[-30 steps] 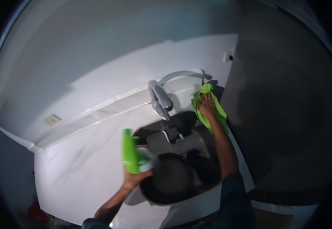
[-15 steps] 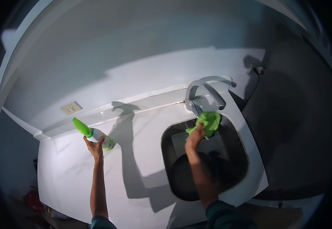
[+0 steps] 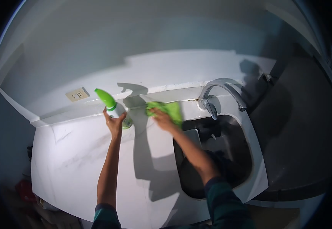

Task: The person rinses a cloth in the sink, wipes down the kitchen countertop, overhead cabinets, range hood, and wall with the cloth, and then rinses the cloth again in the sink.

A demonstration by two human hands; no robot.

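A white bottle with a bright green top [image 3: 107, 100] is gripped around its body by my left hand [image 3: 115, 121], over the back of the white countertop [image 3: 78, 164]. It leans to the left. My right hand [image 3: 162, 119] presses on a lime green cloth [image 3: 171, 111] against the counter near the backsplash, between the bottle and the faucet. The cloth spreads out beyond the fingers, which are slightly blurred.
A chrome faucet [image 3: 223, 86] curves over the dark sink [image 3: 242, 152] at the right, which has dark items inside. On the wall are an outlet [image 3: 78, 94] and a plug [image 3: 267, 78]. A red object [image 3: 25, 191] lies low at the left.
The right hand has moved the cloth from beside the faucet, past the sink, to the back of the counter on the left. The bottle has moved left from the sink in my left hand.
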